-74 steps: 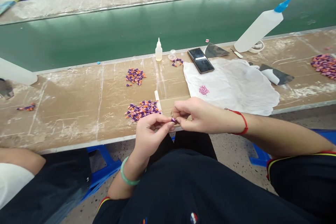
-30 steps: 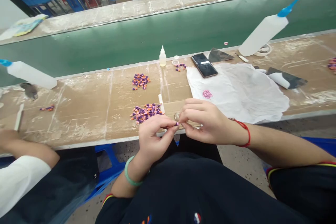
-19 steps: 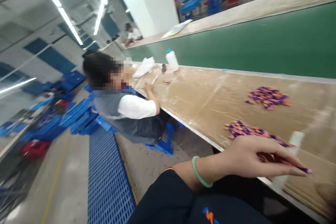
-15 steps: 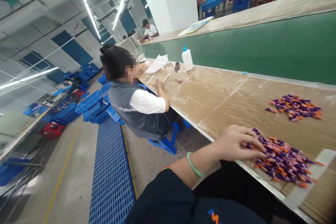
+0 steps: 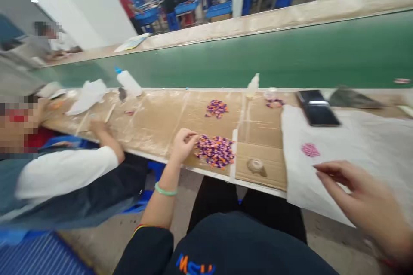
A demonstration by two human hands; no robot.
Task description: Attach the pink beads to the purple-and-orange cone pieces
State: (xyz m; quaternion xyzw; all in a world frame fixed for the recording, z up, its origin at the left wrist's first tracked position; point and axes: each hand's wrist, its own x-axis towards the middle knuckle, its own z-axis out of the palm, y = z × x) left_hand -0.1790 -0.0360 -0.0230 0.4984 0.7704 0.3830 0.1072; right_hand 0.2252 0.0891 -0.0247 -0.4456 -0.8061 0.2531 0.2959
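Left hand [image 5: 184, 145] curled just beside purple-and-orange pieces [image 5: 214, 151] at the front edge of the surface [image 5: 155, 124]
Its grip loosely together, contents hidden; right hand [image 5: 364, 206] blurred, fingers apart, over a white sheet [image 5: 355, 146]

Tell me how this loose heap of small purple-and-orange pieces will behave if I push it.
The purple-and-orange heap sits low and loose on the brown cardboard, so it will probably spread when pushed. Each piece looks small and light, likely scattering easily.

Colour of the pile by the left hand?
Purple and orange pieces, clearest in the head view.
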